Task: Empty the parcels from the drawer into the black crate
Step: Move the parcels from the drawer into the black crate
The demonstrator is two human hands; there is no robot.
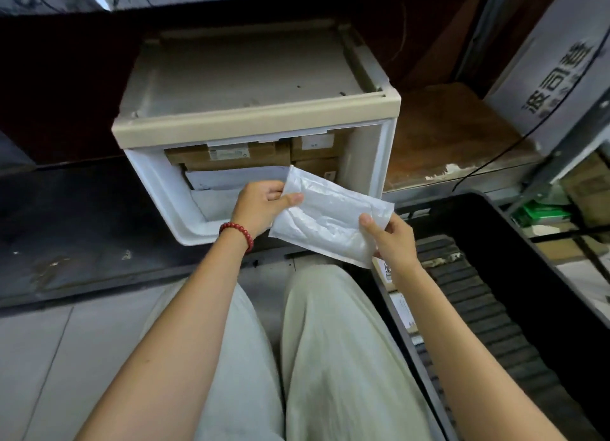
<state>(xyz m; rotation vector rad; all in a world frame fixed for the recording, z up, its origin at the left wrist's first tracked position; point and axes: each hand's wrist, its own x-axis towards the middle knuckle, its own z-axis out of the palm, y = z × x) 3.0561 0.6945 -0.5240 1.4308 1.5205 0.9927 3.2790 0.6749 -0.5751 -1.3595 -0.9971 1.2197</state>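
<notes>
Between both hands, white parcel (330, 217) slanting down-right.

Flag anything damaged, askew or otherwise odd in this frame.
Nothing stands out with the parcels. Both hands, left hand and right hand, hold an intact white plastic mailer bag before the open white plastic drawer. Only the brown shelf edge is chipped.

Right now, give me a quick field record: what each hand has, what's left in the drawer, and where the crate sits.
left hand: grip on upper left edge of white parcel
right hand: grip on lower right edge of same parcel
parcel position: held in front of drawer, not over crate
drawer: pulled open; brown boxes and white mailers remain
black crate: on the person's right
</notes>
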